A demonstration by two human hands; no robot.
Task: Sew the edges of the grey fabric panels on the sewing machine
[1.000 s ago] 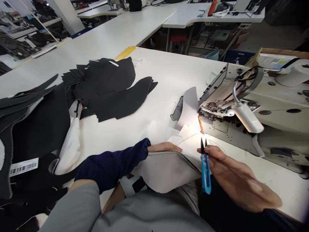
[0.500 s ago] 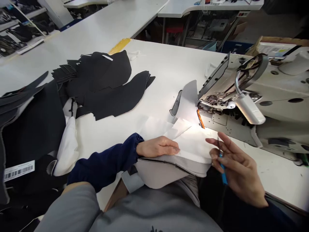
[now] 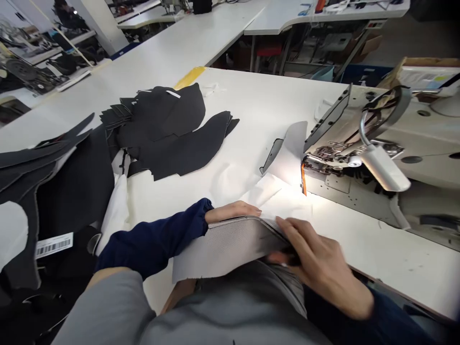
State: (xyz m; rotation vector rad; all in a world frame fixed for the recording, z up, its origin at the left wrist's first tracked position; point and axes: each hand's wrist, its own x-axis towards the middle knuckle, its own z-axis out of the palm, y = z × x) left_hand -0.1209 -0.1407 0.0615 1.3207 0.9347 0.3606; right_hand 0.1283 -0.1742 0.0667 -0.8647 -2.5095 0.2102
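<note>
A grey mesh fabric piece (image 3: 223,244) hangs over the table's near edge onto my lap. My left hand (image 3: 233,211), in a dark blue sleeve, lies flat with its fingers stretched out along the piece's upper edge, where it meets a white fabric piece (image 3: 287,203). My right hand (image 3: 316,268) grips the right edge of the grey piece, fingers on top and thumb below. The blue snips are not in sight. The white piece runs toward the needle area of the sewing machine (image 3: 345,153), under the light of its lamp (image 3: 381,167).
Stacks of black cut fabric pieces (image 3: 168,129) lie at the middle left of the white table (image 3: 258,105). More black pieces with a barcode label (image 3: 53,245) sit at the far left. An orange part (image 3: 304,179) sticks out by the machine's foot. Other tables stand behind.
My right hand came down from near the machine, where it held the blue snips, and now grips the grey piece's edge. The snips have gone out of sight. My left hand stayed put.
</note>
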